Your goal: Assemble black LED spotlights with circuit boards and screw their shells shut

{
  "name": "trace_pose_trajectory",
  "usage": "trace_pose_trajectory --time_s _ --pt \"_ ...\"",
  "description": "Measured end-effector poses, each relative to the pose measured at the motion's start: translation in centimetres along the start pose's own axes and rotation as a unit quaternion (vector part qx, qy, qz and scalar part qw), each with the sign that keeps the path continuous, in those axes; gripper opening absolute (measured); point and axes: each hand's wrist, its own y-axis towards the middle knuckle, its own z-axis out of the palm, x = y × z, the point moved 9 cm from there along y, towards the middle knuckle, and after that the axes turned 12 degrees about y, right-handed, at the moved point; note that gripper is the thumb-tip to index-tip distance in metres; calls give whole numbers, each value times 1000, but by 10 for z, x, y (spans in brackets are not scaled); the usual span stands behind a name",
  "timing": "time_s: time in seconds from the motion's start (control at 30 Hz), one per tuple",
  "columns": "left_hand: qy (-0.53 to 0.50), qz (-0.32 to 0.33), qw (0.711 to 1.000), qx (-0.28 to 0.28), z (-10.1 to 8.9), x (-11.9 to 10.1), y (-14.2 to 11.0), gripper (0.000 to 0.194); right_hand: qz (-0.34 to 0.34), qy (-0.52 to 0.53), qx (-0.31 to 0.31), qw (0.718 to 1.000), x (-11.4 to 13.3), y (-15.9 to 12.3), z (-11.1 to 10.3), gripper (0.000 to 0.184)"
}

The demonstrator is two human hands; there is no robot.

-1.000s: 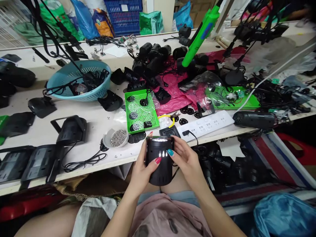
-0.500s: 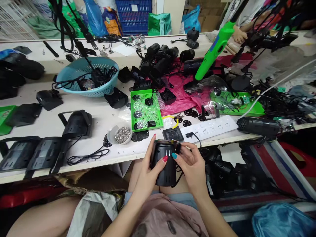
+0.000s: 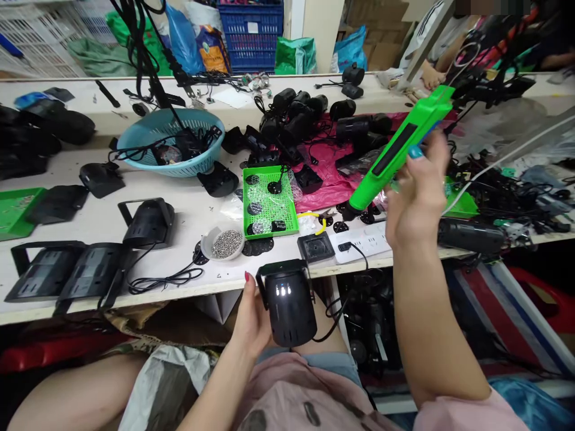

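My left hand (image 3: 252, 320) is wrapped round the side of a black lamp housing (image 3: 293, 306) above my lap, with its cord hanging at the right. My right hand (image 3: 418, 191) is raised over the bench, gripping a green electric screwdriver (image 3: 389, 157) that slants down to the left; blur hides some of its fingers. Beneath the screwdriver's tip lie black perforated discs (image 3: 340, 227). A bowl of small screws (image 3: 227, 244) and a square black part (image 3: 315, 246) rest near the bench's front edge.
Beside the bowl lies a green tray (image 3: 293, 222) holding discs. A white power strip (image 3: 359, 245) is at the front edge. A blue basket (image 3: 204, 163) stands farther back, finished-looking black lamps (image 3: 150, 221) at the left. Across the bench shows another person's hand (image 3: 430, 76).
My right hand has left the lamp housing, moved up and right, and taken hold of the hanging screwdriver, pulling it lower. My left hand still holds the housing, now lower and tilted.
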Motion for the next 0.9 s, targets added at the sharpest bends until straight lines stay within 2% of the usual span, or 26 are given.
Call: trace_pose_trajectory --time_s 0.07,0.17,0.23,0.3,0.37,0.43,0.53,0.63,0.83,0.9 --pt "-6 -1 999 -42 -2 0 -1 69 75 60 35 995 -19 12 7 35" --pt "-10 -35 997 -71 -3 4 0 66 69 56 44 995 -19 -4 15 28" --pt "-24 -73 996 -50 -2 9 3 70 48 53 53 996 -8 -26 26 25" --pt "-38 -98 994 -15 -1 12 7 75 69 100 79 989 0 -49 43 23" --pt "-44 -99 994 25 -3 12 11 79 103 167 98 976 6 -67 60 25" --pt "-40 -84 993 78 -2 11 15 71 104 227 81 965 14 -78 67 24" --pt "-46 -61 984 160 6 10 16 53 65 292 12 954 26 -86 58 23" --pt "-71 -46 974 211 17 8 14 57 37 302 -32 952 35 -93 45 29" --pt "-90 -45 967 233 26 10 14 57 -14 274 -22 961 45 -102 39 32" --pt "-87 -49 967 234 27 11 13 58 -5 275 -28 961 44 -103 41 32"
